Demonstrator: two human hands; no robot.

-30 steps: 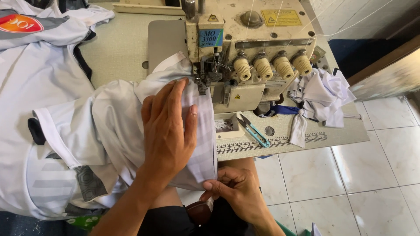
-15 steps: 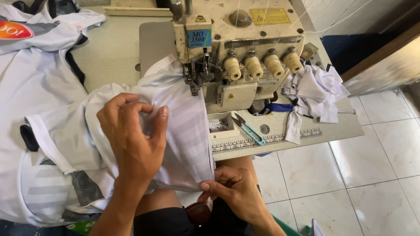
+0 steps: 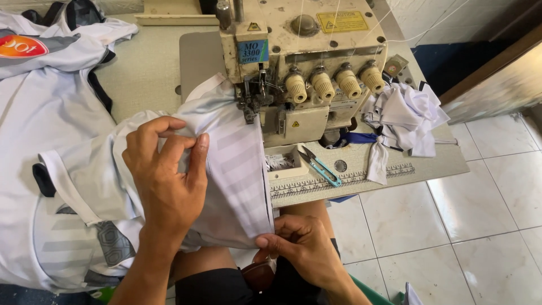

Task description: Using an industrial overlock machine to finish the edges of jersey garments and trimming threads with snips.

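Head view: my left hand (image 3: 166,181) pinches a fold of the pale grey striped jersey panel (image 3: 234,169), which lies under the overlock machine's presser foot (image 3: 251,101). My right hand (image 3: 302,245) grips its near corner. The cloth looks light, soft and slippery, best held along the seam edge.
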